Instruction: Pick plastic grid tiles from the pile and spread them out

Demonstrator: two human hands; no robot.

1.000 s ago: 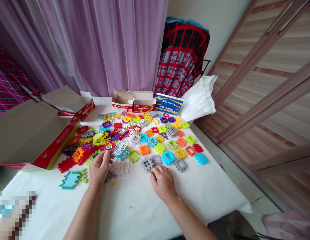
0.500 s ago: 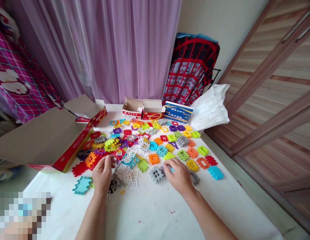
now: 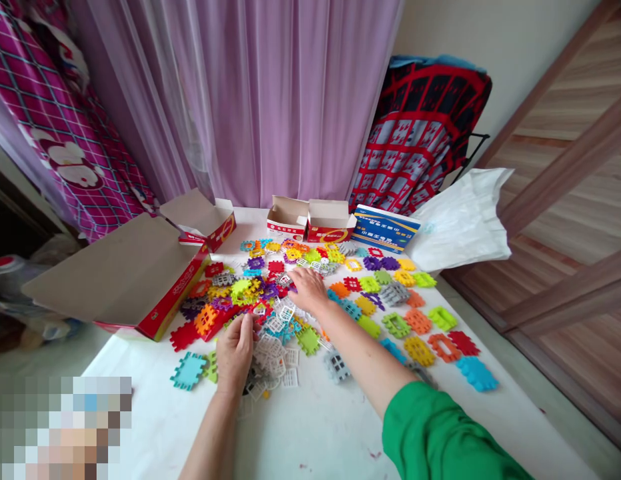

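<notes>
My left hand [image 3: 235, 350] is closed, thumb pressed to the curled fingers, at the near left of a heap of plastic building pieces; what it holds, if anything, is hidden. Next to it lie small white window frames [image 3: 270, 357] in a loose pile and a turquoise square piece [image 3: 187, 371]. My right hand [image 3: 310, 291] reaches over the middle of the heap, fingers stretched toward a small grey-and-white piece [image 3: 284, 280]. Below my right forearm sits a grey window block [image 3: 336, 366]. A lime-green square piece [image 3: 308, 340] lies between the hands.
A large open red box [image 3: 165, 310] stands at the left, with a smaller open box [image 3: 215, 227] behind it. Two small red boxes [image 3: 331, 233], a blue box [image 3: 385, 229] and a white bag [image 3: 463, 220] line the back. Several coloured pieces, including a blue one [image 3: 476, 373], cover the right side.
My right hand has moved forward and left, from beside the grey window block to the middle of the heap. My left hand stays near the white frames. The view has shifted leftward.
</notes>
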